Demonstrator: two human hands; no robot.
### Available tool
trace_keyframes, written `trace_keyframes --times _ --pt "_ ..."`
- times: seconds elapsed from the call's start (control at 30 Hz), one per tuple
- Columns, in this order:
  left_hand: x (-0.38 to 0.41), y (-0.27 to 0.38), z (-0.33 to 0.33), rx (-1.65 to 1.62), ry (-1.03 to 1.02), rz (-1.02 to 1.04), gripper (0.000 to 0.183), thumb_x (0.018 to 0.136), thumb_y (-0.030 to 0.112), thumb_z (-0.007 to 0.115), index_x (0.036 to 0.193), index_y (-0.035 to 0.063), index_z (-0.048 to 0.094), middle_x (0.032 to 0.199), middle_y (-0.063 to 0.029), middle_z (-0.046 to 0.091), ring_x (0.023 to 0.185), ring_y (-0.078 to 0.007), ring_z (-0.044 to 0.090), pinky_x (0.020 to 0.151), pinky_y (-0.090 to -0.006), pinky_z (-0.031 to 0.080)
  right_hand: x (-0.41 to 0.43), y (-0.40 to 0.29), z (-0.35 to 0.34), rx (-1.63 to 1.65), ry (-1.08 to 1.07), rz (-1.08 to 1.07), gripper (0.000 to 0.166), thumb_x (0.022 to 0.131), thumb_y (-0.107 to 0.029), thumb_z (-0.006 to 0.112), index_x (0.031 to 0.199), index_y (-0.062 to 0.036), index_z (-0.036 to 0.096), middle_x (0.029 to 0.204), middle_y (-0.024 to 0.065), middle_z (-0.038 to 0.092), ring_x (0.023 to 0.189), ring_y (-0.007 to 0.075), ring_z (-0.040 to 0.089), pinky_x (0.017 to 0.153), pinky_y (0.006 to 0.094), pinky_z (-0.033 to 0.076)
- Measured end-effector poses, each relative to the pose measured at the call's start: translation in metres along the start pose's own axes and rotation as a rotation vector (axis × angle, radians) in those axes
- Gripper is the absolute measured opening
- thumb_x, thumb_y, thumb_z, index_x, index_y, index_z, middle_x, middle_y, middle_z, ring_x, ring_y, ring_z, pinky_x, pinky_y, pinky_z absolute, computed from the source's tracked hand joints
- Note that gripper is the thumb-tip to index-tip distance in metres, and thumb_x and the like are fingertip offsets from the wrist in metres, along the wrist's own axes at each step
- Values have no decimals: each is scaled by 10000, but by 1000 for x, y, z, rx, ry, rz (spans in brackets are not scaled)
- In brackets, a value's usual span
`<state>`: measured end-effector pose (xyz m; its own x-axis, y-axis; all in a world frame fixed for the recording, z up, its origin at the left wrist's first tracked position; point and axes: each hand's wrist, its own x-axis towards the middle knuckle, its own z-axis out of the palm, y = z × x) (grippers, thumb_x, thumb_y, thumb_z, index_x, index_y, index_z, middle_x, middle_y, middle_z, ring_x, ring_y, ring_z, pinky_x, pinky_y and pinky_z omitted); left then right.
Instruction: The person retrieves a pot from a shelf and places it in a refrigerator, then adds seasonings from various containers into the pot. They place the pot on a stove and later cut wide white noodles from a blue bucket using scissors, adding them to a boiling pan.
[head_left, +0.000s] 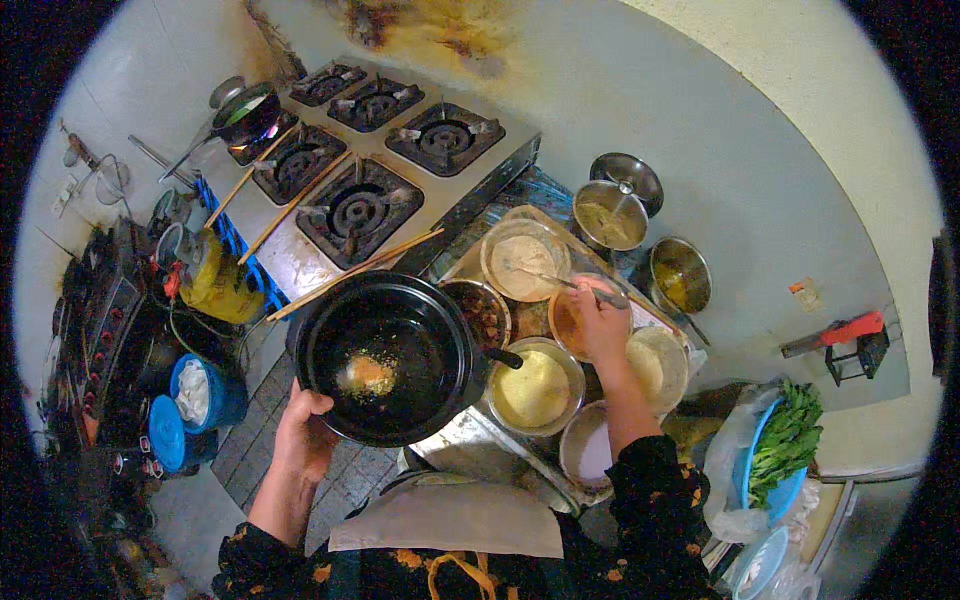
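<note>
A black pot (409, 375) is tilted towards me, and my left hand (307, 427) grips its near left rim. Small heaps of orange, white and yellowish powder (369, 373) lie on its bottom. My right hand (604, 319) holds a spoon (609, 298) by its handle, above a tub of orange-brown powder (568, 324). The spoon's thin end reaches left over a tub of pale beige powder (521, 262). Nearer me stand a tub of yellow powder (532, 390) and a tub of white powder (587, 446). Under the pot's right edge a tub of dark brown pieces (484, 311) shows partly.
A gas stove (442, 191) with several burners stands ahead; a lit back-left burner carries a small pan (247, 116). Long wooden sticks (356, 274) lie across its front. Metal bowls (611, 214) stand behind the tubs. Leafy greens (784, 442) fill a blue basin at right.
</note>
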<state>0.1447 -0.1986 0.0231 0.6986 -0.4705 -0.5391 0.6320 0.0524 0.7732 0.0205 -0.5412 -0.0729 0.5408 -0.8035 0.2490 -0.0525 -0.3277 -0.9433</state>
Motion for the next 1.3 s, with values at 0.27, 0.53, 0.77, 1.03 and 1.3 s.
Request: trace_keyframes --times 0.27,0.53,0.77,1.03,1.3 --pt "20 2 20 17 -58 -39 553 645 178 489 1177 145 343 1089 -41 438 962 -211 451 734 -428 414 1 -1 -34 189 113 81 217 805 -166 526 882 34 564 741 82 587 648 123 550 603 228 445" --pt "37 -3 67 61 -136 -68 422 608 269 550 988 97 481 881 -45 525 763 -204 505 575 -315 405 -43 -101 -80 204 212 -46 188 818 -132 490 882 35 550 782 100 580 662 129 544 610 244 431" --pt "36 -10 54 -59 -253 -85 483 622 146 511 1095 97 426 1037 -38 492 973 -221 459 778 -403 399 -64 -10 -109 -84 273 -25 164 820 -117 492 841 27 567 786 68 586 639 97 533 591 218 435" --pt "26 -5 58 47 -159 -60 545 616 158 516 1147 121 399 1097 -42 455 1002 -239 441 799 -443 383 -69 30 -98 -391 224 -26 181 810 -132 509 857 35 559 728 79 582 636 126 549 583 235 440" --pt "43 -8 81 80 -169 -116 534 646 159 503 1160 146 361 1087 -39 446 959 -207 463 769 -412 411 -64 -57 -122 62 414 46 235 780 -178 532 850 46 531 739 120 566 647 178 542 598 279 422"
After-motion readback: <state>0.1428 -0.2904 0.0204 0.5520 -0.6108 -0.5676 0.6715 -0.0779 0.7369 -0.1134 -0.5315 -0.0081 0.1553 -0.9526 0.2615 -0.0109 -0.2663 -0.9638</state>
